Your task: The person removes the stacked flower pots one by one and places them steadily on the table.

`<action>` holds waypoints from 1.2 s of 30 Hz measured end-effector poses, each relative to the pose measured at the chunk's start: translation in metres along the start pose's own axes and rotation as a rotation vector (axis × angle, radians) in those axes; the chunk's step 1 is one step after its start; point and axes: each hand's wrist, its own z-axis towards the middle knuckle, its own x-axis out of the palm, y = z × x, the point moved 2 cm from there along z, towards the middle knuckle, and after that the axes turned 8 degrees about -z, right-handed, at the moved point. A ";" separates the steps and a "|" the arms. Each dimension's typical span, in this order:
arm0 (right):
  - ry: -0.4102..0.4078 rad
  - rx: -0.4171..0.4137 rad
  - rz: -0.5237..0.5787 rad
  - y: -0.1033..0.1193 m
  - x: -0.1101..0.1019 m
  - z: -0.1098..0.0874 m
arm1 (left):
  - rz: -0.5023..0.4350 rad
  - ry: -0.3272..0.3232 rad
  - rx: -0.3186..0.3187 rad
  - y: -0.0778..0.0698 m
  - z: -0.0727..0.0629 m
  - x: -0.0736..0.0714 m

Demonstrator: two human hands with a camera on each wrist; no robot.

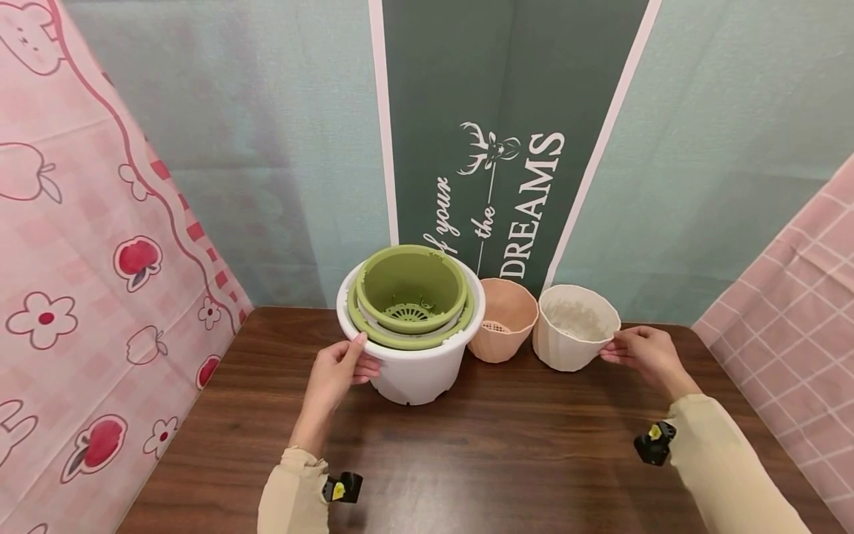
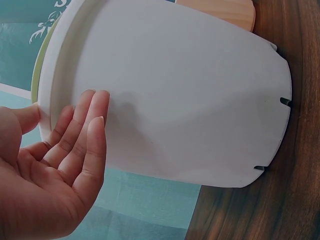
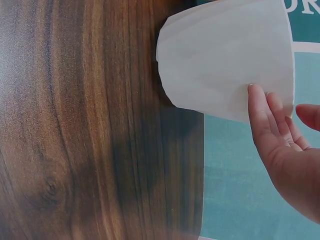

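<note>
At the back of the table, a large white flowerpot holds a nested stack of pots, topped by a green pot with a slotted bottom. My left hand pinches the white pot's rim at its left front, thumb at the edge and fingers under the lip; the left wrist view shows those fingers along the outer wall. On the right, a cream pot with faceted sides stands upright. My right hand pinches its rim from the right, with the fingers against the outside.
A peach pot with a perforated bottom sits between the white and cream pots. Behind them hangs a green cloth with white lettering and a deer head. Patterned pink cloths flank the brown wooden table on both sides.
</note>
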 end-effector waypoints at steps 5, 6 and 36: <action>0.000 -0.001 -0.018 0.002 -0.001 -0.002 | 0.005 -0.009 -0.005 0.001 0.001 0.000; 0.001 -0.002 -0.023 0.003 -0.002 -0.002 | 0.006 -0.009 -0.005 0.001 0.002 0.000; 0.001 -0.078 -0.149 0.018 -0.003 -0.011 | 0.003 -0.018 -0.013 0.001 0.001 -0.001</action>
